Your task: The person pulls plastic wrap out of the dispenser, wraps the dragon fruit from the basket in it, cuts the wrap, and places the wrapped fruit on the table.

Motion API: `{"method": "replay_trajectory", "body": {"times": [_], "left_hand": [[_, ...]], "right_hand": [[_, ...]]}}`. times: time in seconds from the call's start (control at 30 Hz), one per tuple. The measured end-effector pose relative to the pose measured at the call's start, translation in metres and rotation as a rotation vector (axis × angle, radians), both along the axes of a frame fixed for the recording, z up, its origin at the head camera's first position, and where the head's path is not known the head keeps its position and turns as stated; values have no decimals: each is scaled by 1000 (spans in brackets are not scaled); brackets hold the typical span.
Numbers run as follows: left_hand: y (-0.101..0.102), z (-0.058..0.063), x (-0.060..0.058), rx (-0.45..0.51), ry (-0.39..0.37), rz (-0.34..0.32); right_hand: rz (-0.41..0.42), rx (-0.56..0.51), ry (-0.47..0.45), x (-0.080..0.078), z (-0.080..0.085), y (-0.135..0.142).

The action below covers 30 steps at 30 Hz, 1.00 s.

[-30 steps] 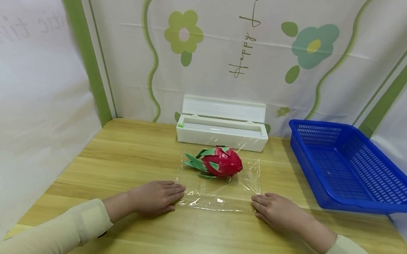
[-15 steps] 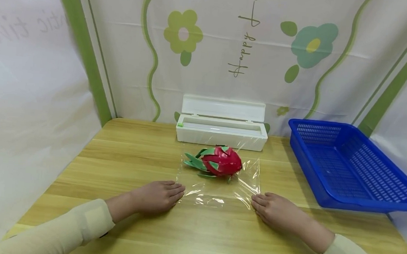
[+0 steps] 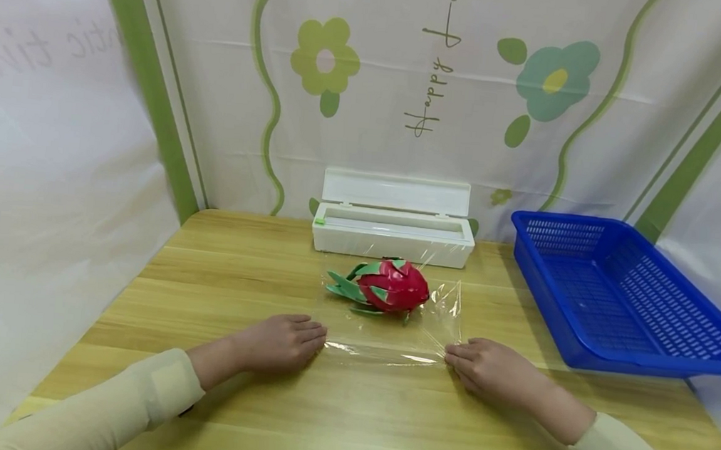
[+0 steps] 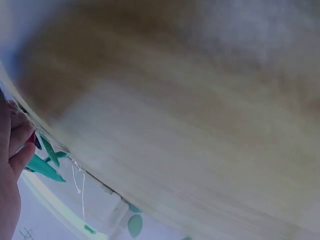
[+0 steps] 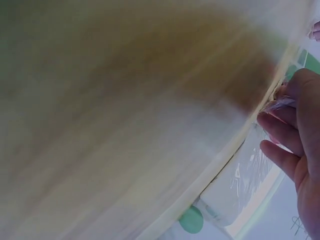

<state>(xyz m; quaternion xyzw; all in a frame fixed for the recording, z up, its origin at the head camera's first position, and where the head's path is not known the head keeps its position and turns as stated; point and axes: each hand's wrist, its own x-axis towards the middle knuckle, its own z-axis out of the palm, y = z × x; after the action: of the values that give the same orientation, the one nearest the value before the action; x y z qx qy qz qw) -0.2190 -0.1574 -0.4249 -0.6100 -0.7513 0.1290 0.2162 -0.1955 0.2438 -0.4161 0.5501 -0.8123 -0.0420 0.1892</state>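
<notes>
A red dragon fruit [image 3: 394, 286] with green leaf tips lies on a clear sheet of cling film [image 3: 383, 338] in the head view, its leafy end pointing left. My left hand [image 3: 286, 343] pinches the near left corner of the film, the thumb tucked under the fingers. At the near right corner my right hand [image 3: 494, 371] pinches the film as well; a gathered bit of film [image 5: 281, 103] shows between its thumb and fingers in the right wrist view. The film's near edge is drawn straight between both hands. Part of the left hand [image 4: 10, 165] falls outside the left wrist view.
Behind the fruit stands a white film dispenser box [image 3: 392, 246] with its lid raised; the film's far edge overlaps its front. A blue plastic basket [image 3: 547, 298] sits at the right of the wooden table [image 3: 222, 256]. A printed curtain [image 3: 383, 113] hangs around the table.
Both hands have risen slightly at the near corners, and the film's near edge has gone from lying flat with wrinkles to a tauter line. The fruit, box and basket have stayed put.
</notes>
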Motion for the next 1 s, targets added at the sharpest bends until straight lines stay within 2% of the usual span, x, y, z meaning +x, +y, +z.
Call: {"method": "replay_trajectory", "body": {"times": [0.2,0.43,0.6,0.8,1.0], "left_hand": [[1,6,-5,104,37,-73],[0,12,-7,173,85,-93],[1,19,-9,236,140,-84],[-1,28,-13,263,164,-31],[0,33,-23,304,201,-22]], "right_hand": [[15,-123,13,-3,5,4],[49,-222,110,-10,8,9],[64,-296,186,-16,12,10],[66,-322,248,-23,19,8],[15,-345,290,-34,25,3]]}}
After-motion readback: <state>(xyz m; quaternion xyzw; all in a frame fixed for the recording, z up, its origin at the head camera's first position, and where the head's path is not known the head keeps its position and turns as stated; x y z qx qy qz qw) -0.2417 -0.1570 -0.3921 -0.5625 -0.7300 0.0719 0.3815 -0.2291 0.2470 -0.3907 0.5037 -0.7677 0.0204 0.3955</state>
